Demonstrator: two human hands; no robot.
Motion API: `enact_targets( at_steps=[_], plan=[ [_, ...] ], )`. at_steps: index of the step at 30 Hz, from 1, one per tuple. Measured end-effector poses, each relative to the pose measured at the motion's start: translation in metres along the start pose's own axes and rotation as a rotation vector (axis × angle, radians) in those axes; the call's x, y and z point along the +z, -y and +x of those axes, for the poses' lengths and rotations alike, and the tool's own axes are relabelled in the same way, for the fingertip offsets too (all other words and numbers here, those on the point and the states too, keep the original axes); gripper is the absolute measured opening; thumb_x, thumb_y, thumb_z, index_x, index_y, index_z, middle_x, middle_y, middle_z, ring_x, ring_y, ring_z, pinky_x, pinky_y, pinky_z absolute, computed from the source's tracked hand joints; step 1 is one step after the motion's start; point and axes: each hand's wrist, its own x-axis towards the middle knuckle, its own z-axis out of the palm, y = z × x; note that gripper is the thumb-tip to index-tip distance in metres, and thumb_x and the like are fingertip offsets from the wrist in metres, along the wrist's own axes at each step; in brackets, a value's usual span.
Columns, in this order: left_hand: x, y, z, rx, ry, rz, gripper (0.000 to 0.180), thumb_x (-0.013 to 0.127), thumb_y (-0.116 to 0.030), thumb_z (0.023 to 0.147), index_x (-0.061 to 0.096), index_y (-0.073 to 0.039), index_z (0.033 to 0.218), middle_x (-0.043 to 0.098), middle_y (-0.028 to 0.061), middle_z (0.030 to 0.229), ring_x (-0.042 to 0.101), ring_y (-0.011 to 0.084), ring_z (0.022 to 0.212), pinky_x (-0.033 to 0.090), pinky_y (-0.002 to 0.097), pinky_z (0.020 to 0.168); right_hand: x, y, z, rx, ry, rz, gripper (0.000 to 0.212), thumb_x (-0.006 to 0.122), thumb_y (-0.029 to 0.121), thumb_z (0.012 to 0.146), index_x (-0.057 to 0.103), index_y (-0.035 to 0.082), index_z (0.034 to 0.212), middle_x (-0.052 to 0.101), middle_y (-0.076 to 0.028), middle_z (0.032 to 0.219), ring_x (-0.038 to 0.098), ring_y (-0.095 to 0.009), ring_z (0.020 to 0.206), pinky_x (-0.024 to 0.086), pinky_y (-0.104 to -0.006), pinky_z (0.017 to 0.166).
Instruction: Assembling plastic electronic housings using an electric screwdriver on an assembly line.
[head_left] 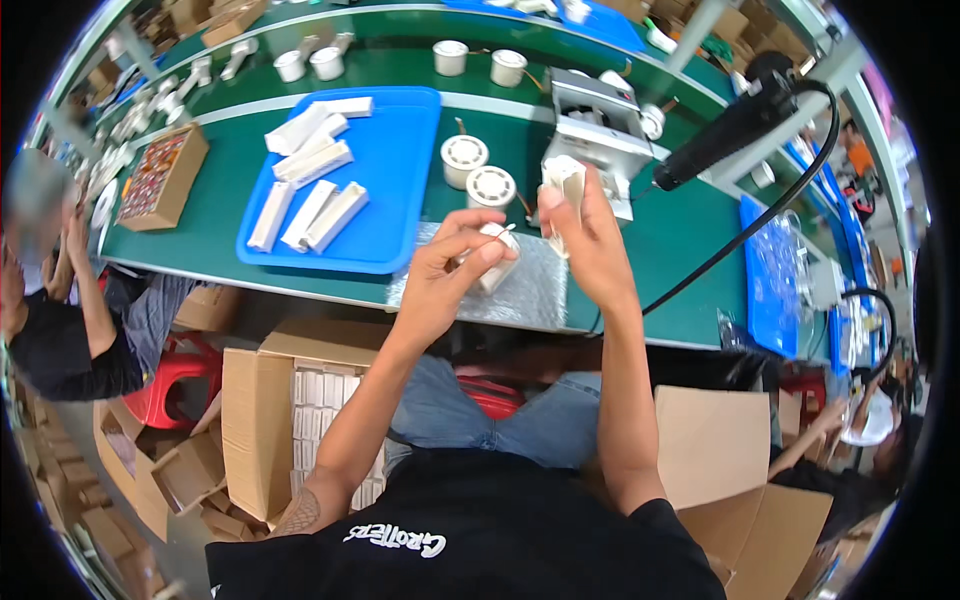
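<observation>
My left hand (445, 268) is closed in a pinch on a small white round plastic part (498, 262), with a thin dark wire or pin showing by the fingertips. Slightly higher and to the right, my right hand (592, 238) grips a white, elongated plastic housing (564, 182), its fingers and thumb wrapped round the sides. The two pieces are apart. Both are held above a silvery bubble-wrap mat (540, 292) at the bench's near edge. Just beyond stand two white round units with slotted tops, a nearer one (491, 187) and a farther one (464, 153).
A blue tray (395, 200) holds several long white pieces. Behind my right hand stands a grey-white machine (600, 110); a black power screwdriver (725, 135) hangs with its cable across the right side. An open carton (255, 430) of white parts is beside my legs. Another person sits at left.
</observation>
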Motion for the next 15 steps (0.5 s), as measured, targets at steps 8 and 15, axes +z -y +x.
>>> enact_targets(
  at_steps=[8,15],
  plan=[
    [0.046,0.028,0.026,0.100,0.031,0.305,0.024,0.066,-0.024,0.107,0.080,-0.005,0.111,0.067,0.0124,0.130,0.063,0.0231,0.125,0.049,0.0371,0.104,-0.021,0.007,-0.014,-0.329,-0.146,0.481,0.028,0.068,0.011,0.107,0.055,0.002,0.130,0.072,-0.012,0.116,0.074,-0.023,0.109,0.059,-0.0362,0.095],
    [0.049,0.031,0.025,0.068,0.030,0.287,0.019,0.070,-0.018,0.104,0.078,-0.004,0.113,0.065,0.0123,0.131,0.063,0.0232,0.121,0.049,0.0371,0.104,-0.012,-0.003,-0.022,-0.251,-0.079,0.480,0.030,0.065,0.008,0.106,0.056,-0.001,0.133,0.073,-0.016,0.118,0.073,-0.032,0.116,0.059,-0.0402,0.101]
  ],
)
